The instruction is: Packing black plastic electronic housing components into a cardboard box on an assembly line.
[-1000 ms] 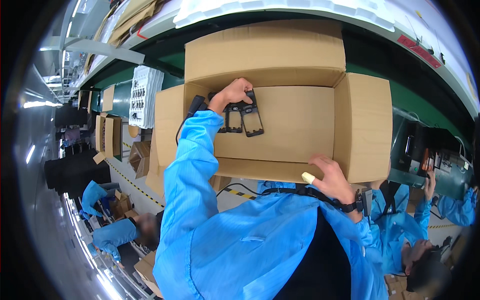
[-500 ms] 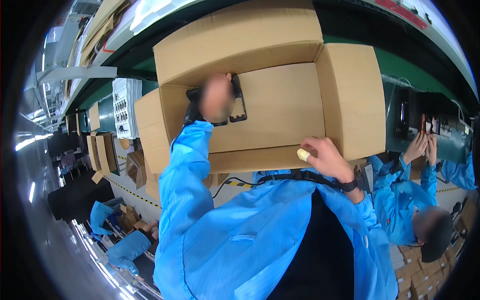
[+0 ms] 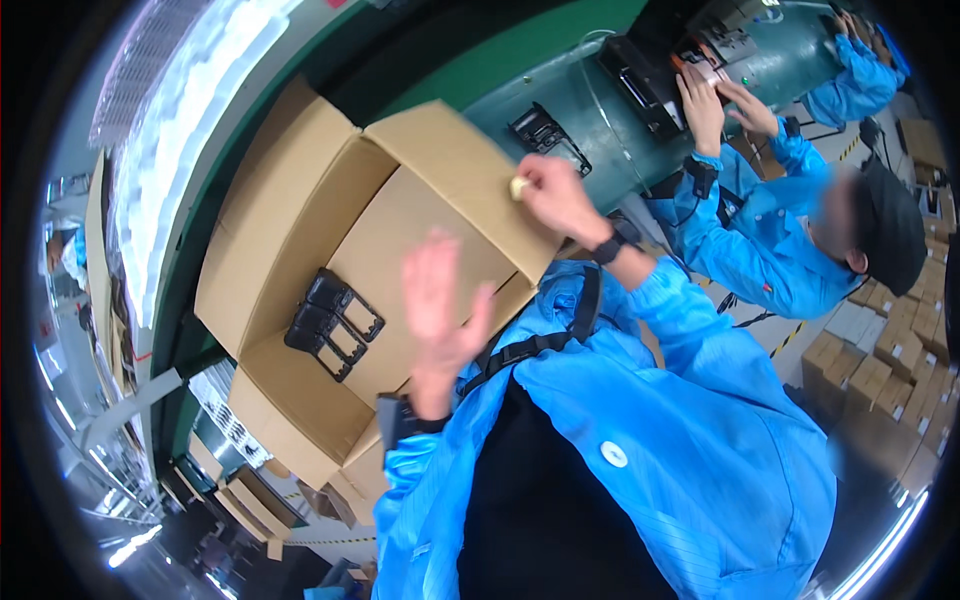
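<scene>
Inside a large open cardboard box point(image 3: 410, 215) lie black plastic frames point(image 3: 335, 320), close together against its left end. My left hand point(image 3: 440, 300) is over the near side of the box, blurred by motion, with its fingers stretched out and nothing in them. My right hand point(image 3: 565, 200) is above the box's right flap point(image 3: 460, 160). Its fingers are curled in, the tip of one wears a pale yellow cover, and I see no object in them. Beyond that hand another black plastic frame point(image 3: 550, 135) rests on the green bench.
At the right, a co-worker in blue point(image 3: 770, 230) works with both hands at a black device point(image 3: 640, 85) on the bench point(image 3: 590, 90). Stacked cardboard cartons point(image 3: 880, 370) stand behind that person. A white tray point(image 3: 220, 400) is at the left beyond the box.
My left hand has let go of the black frames and drawn back toward me. My right hand has moved out over the right flap. The view has swung to the right.
</scene>
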Motion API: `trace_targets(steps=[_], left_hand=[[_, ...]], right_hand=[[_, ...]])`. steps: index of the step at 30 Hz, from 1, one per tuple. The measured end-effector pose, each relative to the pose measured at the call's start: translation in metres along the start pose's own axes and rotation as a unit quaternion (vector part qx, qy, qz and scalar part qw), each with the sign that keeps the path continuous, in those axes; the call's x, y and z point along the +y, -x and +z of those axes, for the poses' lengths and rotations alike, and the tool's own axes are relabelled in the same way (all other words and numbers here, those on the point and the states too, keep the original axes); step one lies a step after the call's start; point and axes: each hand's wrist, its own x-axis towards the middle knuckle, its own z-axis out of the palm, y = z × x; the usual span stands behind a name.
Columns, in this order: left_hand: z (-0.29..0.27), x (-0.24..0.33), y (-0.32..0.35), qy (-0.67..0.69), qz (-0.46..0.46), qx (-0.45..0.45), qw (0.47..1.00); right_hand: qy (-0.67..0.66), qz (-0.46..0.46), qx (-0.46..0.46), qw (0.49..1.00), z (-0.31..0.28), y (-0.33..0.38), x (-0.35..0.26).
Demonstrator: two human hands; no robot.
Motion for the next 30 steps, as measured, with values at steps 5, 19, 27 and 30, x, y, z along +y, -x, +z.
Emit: trace_targets(steps=[5, 19, 27, 30], left_hand=[[0.068, 0.024, -0.014, -0.057, 0.062, -0.188, 0.979], [0.081, 0.015, -0.018, -0.061, 0.075, -0.207, 0.974], [0.013, 0.032, -0.017, 0.001, 0.074, -0.227, 0.971], [-0.038, 0.051, -0.03, -0.079, 0.093, -0.108, 0.987]], right_hand=[[0.195, 0.007, -0.03, 0.98, 0.048, -0.006, 0.081], [0.295, 0.079, 0.06, 0.95, -0.008, -0.026, 0.131], [-0.252, 0.07, 0.095, 0.961, -0.089, 0.006, 0.032], [-0.18, -0.071, 0.069, 0.979, -0.116, 0.065, -0.057]])
